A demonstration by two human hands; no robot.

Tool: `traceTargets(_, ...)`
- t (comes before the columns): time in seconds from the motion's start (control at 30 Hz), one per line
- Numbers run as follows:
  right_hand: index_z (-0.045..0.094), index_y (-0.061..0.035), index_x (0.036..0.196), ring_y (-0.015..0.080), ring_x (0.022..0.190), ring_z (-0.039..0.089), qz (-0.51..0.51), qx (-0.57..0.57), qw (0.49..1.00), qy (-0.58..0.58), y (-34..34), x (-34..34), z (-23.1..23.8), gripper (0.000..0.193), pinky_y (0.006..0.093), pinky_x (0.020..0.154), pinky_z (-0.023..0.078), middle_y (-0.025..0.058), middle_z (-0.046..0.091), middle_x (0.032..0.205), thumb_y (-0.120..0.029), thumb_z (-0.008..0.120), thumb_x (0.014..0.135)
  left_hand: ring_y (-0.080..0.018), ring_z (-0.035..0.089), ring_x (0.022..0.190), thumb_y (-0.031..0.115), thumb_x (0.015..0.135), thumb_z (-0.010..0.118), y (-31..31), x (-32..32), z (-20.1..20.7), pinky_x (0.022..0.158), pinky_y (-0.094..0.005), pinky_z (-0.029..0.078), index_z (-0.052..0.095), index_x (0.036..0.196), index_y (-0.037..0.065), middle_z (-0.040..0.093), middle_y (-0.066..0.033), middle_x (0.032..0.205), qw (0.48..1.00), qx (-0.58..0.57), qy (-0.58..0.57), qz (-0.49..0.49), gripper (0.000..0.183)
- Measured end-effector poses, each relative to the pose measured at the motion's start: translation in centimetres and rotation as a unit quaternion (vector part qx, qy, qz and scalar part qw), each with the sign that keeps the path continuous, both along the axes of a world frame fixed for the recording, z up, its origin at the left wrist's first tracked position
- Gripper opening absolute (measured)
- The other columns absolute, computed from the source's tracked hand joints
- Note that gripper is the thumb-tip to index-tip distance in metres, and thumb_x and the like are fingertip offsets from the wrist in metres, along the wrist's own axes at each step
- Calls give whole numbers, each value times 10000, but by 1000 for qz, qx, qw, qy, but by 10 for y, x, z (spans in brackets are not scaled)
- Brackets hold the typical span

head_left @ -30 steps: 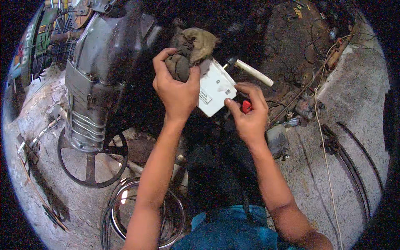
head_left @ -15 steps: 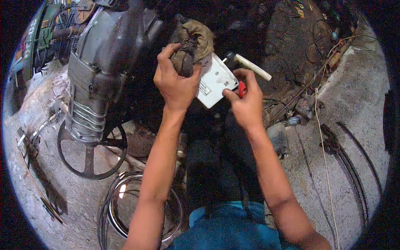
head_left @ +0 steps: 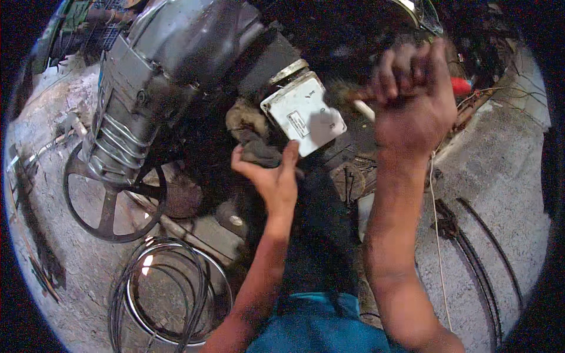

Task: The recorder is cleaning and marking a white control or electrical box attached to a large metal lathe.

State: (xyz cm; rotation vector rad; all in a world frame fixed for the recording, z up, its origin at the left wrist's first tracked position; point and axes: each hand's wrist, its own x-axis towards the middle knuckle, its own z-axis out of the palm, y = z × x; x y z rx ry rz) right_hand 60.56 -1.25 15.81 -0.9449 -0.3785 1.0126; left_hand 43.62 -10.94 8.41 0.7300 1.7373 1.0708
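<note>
A white rectangular box (head_left: 303,112) with a printed label lies tilted in front of me, the shadow of my right hand across its face. Below its left side my left hand (head_left: 271,176) is closed on a dirty brown rag (head_left: 247,122), the thumb near the box's lower edge. Up to the right of the box, my right hand (head_left: 415,97) is raised with curled fingers, blurred by motion. A red-handled tool (head_left: 461,86) sticks out on its right side; its working end is too smeared to make out. Partly behind this hand is a white rod (head_left: 365,109).
A large metal housing (head_left: 138,94) rises at the left, above a spoked black wheel (head_left: 109,212). Coiled cable and a shiny ring (head_left: 132,306) lie at lower left. A pale cord (head_left: 438,235) and a dark chain-like strip (head_left: 479,279) lie on the right floor.
My right hand has left the box's edge and risen to the right with the red-handled tool. My left hand has dropped with the rag from the top to the lower left of the box.
</note>
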Motion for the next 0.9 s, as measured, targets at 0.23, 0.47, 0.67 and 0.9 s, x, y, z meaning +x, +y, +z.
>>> traceTargets(0.23, 440, -132, 700, 112, 508, 449, 0, -107, 980, -166, 58, -35, -62, 402, 272, 468, 338, -14, 430, 585, -359, 573, 1005, -298, 447, 1189, 284, 680, 934, 10, 17, -38, 1066, -420, 338, 152, 1401, -16, 410, -231, 1294, 990, -11, 139, -21, 1105)
traceTargets(0.47, 465, -138, 716, 103, 510, 449, -103, -146, 983, -31, 61, -22, -55, 331, 253, 488, 420, -8, 439, 588, -268, 574, 1000, -302, 429, 1206, 276, 647, 939, 11, 18, -52, 1080, -427, 322, 126, 1414, -1, 401, -246, 1294, 1000, 18, 0, 8, 1151)
traceTargets(0.67, 471, -138, 734, 90, 498, 401, -13, -105, 992, -62, 16, -8, -82, 318, 247, 484, 393, -16, 427, 579, -281, 573, 999, -299, 420, 1221, 279, 655, 937, 14, 12, -44, 1086, -422, 314, 114, 1413, 13, 398, -248, 1304, 1000, 5, 9, -7, 1150)
traceTargets(0.9, 483, -116, 692, 130, 503, 445, -18, -63, 977, -205, 61, -47, -85, 369, 278, 528, 393, 7, 456, 597, -314, 566, 992, -290, 418, 1202, 254, 677, 922, 16, 13, -51, 1079, -431, 315, 115, 1409, 7, 391, -227, 1294, 1000, 20, -7, -6, 1117)
